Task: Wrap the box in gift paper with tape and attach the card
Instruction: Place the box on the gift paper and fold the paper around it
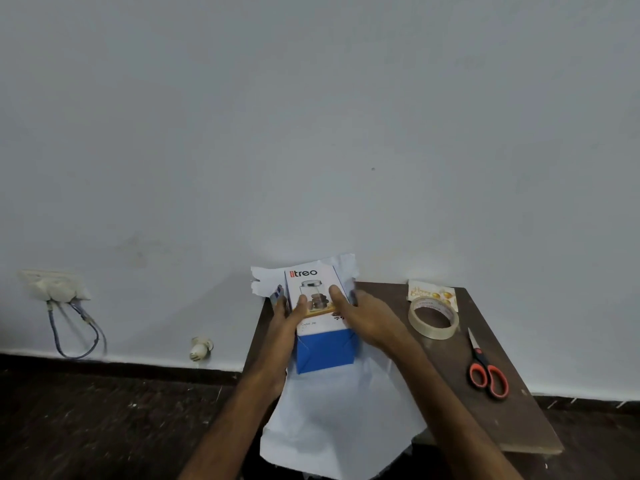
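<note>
Early step: positioning the box (313, 282) on the gift paper (332, 427), centre of frame, on the table (502, 420). Nothing taped yet. Left hand (282, 320) and right hand (367, 317) each clasp a long side of the box, thumbs on top. The blue near end is possibly a folded paper flap, unclear. Next move: pull the paper over and free one hand for the tape roll (433, 332), right of centre, with the card (440, 292) behind it and the scissors (485, 368) below. The box is closed, contents unseen; the print shows a jar.
</note>
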